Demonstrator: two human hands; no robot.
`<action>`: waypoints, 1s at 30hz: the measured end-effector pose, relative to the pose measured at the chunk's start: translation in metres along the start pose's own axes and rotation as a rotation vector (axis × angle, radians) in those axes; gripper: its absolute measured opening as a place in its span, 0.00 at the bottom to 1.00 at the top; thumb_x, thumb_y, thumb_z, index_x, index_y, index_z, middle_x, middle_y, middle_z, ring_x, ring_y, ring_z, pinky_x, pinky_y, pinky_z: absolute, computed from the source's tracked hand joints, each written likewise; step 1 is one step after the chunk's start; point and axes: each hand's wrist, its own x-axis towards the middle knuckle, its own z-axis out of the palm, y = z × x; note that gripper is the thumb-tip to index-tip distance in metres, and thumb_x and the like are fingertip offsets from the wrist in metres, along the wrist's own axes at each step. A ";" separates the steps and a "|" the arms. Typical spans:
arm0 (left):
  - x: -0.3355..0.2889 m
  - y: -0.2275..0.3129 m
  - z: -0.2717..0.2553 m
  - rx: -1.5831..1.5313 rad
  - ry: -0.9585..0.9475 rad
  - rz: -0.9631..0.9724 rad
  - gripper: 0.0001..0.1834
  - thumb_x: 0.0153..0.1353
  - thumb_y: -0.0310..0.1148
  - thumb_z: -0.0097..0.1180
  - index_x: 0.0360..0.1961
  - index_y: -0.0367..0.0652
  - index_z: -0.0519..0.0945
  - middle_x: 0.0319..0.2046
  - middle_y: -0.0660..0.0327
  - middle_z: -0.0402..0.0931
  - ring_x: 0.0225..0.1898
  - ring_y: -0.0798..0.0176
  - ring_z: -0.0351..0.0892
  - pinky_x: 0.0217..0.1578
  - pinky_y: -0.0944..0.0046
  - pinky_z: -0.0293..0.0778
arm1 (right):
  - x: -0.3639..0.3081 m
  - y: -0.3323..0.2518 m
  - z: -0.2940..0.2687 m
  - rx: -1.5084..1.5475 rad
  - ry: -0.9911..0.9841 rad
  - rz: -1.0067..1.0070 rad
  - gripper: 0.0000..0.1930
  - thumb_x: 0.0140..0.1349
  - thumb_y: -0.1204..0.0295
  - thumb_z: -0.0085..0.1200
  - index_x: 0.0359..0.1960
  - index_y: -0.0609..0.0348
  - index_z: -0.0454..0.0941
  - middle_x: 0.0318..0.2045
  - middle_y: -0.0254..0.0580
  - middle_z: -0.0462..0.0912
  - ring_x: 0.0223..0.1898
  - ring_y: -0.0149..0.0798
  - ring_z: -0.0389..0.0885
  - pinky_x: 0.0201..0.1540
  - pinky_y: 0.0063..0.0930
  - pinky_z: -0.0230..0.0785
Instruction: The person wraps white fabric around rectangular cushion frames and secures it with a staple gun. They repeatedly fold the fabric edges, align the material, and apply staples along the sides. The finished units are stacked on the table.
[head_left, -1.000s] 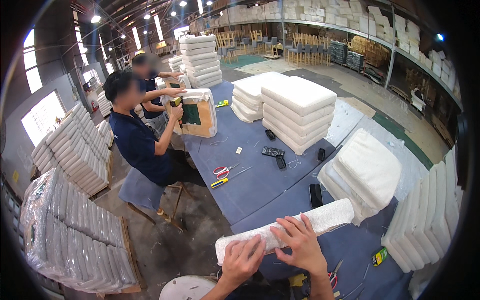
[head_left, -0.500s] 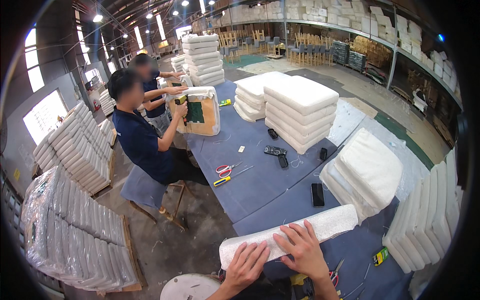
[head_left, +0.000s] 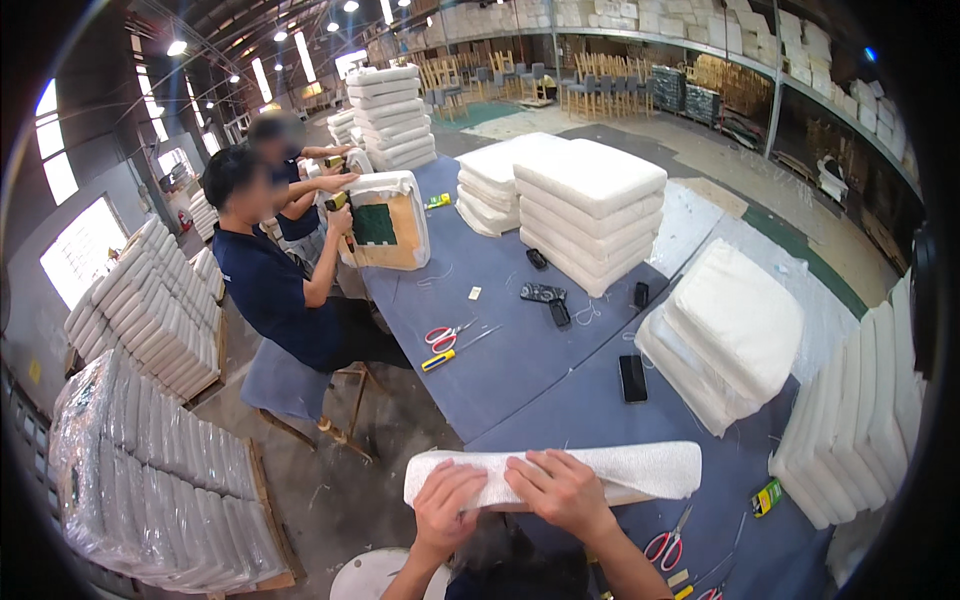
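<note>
In front of me a white fabric-covered seat cushion (head_left: 640, 470) stands on edge at the near end of the blue-grey table, with a strip of wood-coloured board showing along its near side. My left hand (head_left: 445, 505) is closed over its left part, fingers curled on the fabric and thumb on the near side. To the right of it, my right hand (head_left: 560, 492) grips the same edge near the middle, fingers bent over the top. The cushion's lower part is hidden behind my hands and body.
Red-handled scissors (head_left: 668, 545) and a black phone (head_left: 633, 379) lie on the table (head_left: 520, 425). A screwdriver (head_left: 440, 358) is farther off. Stacked white cushions (head_left: 590, 215) stand beyond, others (head_left: 725, 330) at right. Across the table, a person (head_left: 270, 270) holds a power tool (head_left: 337, 203) against a cushion.
My fingers have gone from lying stretched out on the fabric to curling over its edge. The cushion has shifted left and turned more level in view. The view has shifted slightly.
</note>
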 end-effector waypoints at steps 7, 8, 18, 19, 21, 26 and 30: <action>0.044 0.019 0.003 0.129 -0.212 -0.051 0.28 0.41 0.17 0.67 0.49 0.39 0.86 0.53 0.56 0.85 0.55 0.48 0.82 0.58 0.49 0.79 | 0.005 0.012 0.007 0.038 0.039 0.046 0.12 0.61 0.69 0.61 0.47 0.53 0.84 0.49 0.35 0.88 0.49 0.40 0.88 0.53 0.36 0.81; 0.047 0.022 0.005 0.131 -0.238 -0.034 0.28 0.41 0.17 0.67 0.50 0.39 0.86 0.53 0.56 0.85 0.55 0.48 0.82 0.57 0.49 0.79 | 0.004 0.012 0.006 0.031 0.040 0.043 0.12 0.61 0.69 0.60 0.47 0.53 0.84 0.49 0.34 0.88 0.49 0.40 0.88 0.53 0.36 0.81; 0.018 0.004 0.016 0.064 -0.088 0.099 0.30 0.40 0.22 0.67 0.51 0.35 0.85 0.51 0.55 0.85 0.52 0.48 0.84 0.56 0.46 0.79 | 0.001 -0.004 0.004 0.073 0.031 0.086 0.12 0.59 0.71 0.61 0.45 0.54 0.84 0.46 0.32 0.88 0.47 0.38 0.87 0.52 0.34 0.81; 0.018 0.007 0.014 0.071 -0.088 0.098 0.30 0.39 0.22 0.68 0.51 0.35 0.85 0.51 0.54 0.86 0.52 0.48 0.85 0.56 0.46 0.80 | 0.000 -0.005 0.004 0.076 0.035 0.090 0.12 0.58 0.71 0.62 0.45 0.54 0.84 0.46 0.32 0.87 0.47 0.38 0.87 0.52 0.34 0.81; 0.015 0.009 0.013 0.081 -0.088 0.099 0.31 0.38 0.22 0.68 0.51 0.35 0.85 0.51 0.54 0.86 0.52 0.48 0.85 0.56 0.46 0.80 | -0.002 -0.008 0.003 0.093 0.043 0.102 0.14 0.55 0.73 0.62 0.45 0.54 0.85 0.45 0.33 0.88 0.46 0.39 0.88 0.51 0.35 0.82; 0.009 0.011 0.013 0.081 -0.079 0.071 0.32 0.35 0.22 0.70 0.49 0.37 0.87 0.50 0.56 0.87 0.52 0.48 0.86 0.57 0.45 0.80 | -0.002 -0.012 -0.001 0.141 0.060 0.120 0.18 0.49 0.78 0.63 0.44 0.55 0.86 0.45 0.33 0.90 0.45 0.41 0.89 0.50 0.36 0.83; 0.009 0.013 0.012 0.074 -0.077 0.064 0.32 0.34 0.22 0.70 0.50 0.37 0.87 0.51 0.56 0.87 0.53 0.48 0.86 0.58 0.45 0.80 | -0.001 -0.013 -0.004 0.149 0.052 0.131 0.18 0.48 0.78 0.63 0.44 0.55 0.86 0.45 0.34 0.90 0.45 0.41 0.89 0.50 0.37 0.83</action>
